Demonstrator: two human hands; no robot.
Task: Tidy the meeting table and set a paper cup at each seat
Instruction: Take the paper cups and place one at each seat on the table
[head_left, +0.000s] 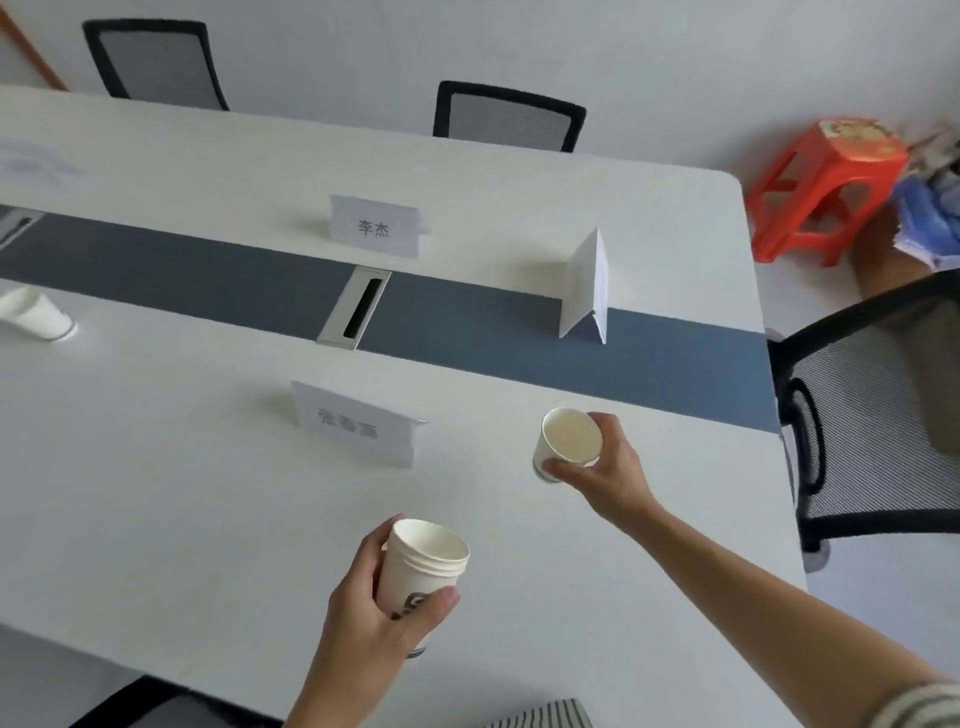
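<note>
From the head camera, the white meeting table (156, 519) has a grey-blue strip (649, 358) along its middle, and in this strip sits a metal cable slot (356, 306), which I take as the reference for all places. On the near side of the slot and a little to its right, the left hand (363, 618) is curled around a stack of paper cups (423, 566), thumb on one side and fingers on the other; the stack is upright with its mouth open to the top, held above the near edge of the table. Further right of the slot, also on the near side, the right hand (613, 467) grips a single paper cup (569, 441) by its lower part. This cup is tilted, so its mouth faces the camera, and I cannot tell if its base touches the table. Far to the left of the slot, another paper cup (36, 314) stands on the table, blurred. A name card (356, 426) stands just on the near side of the slot, a second name card (374, 226) on the far side, and a third card (584, 291) to the right of it, on the strip, seen from its edge. Beyond the slot two mesh chairs (509, 117) stand at the far side of the table, and one more chair (872, 415) at the right end. A red stool (826, 187) stands far right of the slot, on the floor.
</note>
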